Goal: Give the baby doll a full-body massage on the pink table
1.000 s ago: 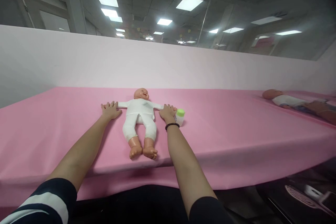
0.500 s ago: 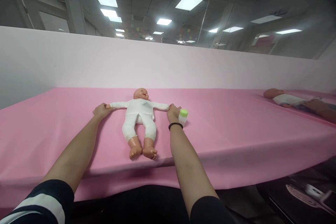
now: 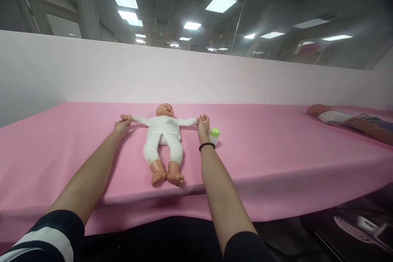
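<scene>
Because left grip [image 3: 123, 125] clasps the doll [image 3: 163, 131] by its nine-o'clock arm [image 3: 141, 120], right grip [image 3: 203, 124] by its three-o'clock arm [image 3: 188, 122], both seem held outspread.

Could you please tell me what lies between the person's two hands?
In the head view, a doll in white clothes lies on its back between the left hand and the right hand, upon the pink cover.

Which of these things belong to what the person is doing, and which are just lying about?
Part of the job:
Doll, lying face up
Left hand, its grip near one end of the doll's spread arms
Right hand, its grip near the other
Pink cover, underneath

Apparently just lying about:
Green-lidded bottle, beside the right wrist
Second doll, far right
</scene>
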The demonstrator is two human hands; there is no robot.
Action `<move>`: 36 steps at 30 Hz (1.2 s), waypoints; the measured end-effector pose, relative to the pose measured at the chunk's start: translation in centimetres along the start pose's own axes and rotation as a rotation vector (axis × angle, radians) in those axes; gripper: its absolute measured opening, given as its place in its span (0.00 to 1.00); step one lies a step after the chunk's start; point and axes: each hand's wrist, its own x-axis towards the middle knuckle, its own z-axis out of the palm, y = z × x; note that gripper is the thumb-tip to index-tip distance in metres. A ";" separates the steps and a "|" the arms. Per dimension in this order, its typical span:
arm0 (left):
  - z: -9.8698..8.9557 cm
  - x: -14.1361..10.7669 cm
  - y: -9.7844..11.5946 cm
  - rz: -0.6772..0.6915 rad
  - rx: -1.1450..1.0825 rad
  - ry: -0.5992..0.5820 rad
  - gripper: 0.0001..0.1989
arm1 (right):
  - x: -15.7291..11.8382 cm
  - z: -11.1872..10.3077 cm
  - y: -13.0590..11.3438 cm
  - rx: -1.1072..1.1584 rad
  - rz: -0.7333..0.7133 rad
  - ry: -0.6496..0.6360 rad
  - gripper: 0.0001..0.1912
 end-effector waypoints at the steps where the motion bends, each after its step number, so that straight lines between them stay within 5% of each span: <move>1: 0.4 0.0 -0.1 -0.043 -0.004 -0.007 0.14 | 0.0 0.2 -0.1 0.056 0.005 0.013 0.35; 4: 1.6 0.0 -0.3 -0.096 0.019 -0.003 0.09 | 0.0 0.9 -0.4 0.146 0.013 0.045 0.38; 8: 3.6 -1.0 -0.6 0.170 0.193 0.026 0.15 | -0.5 1.4 -1.6 0.304 -0.093 -0.104 0.29; 12: 5.2 -3.3 -0.5 0.494 0.449 -0.218 0.19 | -2.1 1.6 -3.4 0.354 -0.307 -0.335 0.26; 17: 5.6 -4.9 0.2 0.771 0.815 -0.576 0.18 | -4.7 2.2 -4.5 0.125 -0.457 -0.685 0.18; 23: 5.7 -4.8 1.0 0.862 1.009 -0.717 0.19 | -6.3 3.0 -4.8 -0.202 -0.678 -0.722 0.16; 30: 4.7 -3.9 0.0 0.830 0.801 -0.574 0.18 | -5.7 2.8 -4.9 -0.008 -0.559 -0.598 0.13; 36: 2.9 -0.4 -1.4 0.321 0.340 -0.073 0.14 | -2.3 2.8 -3.6 0.307 -0.302 -0.126 0.25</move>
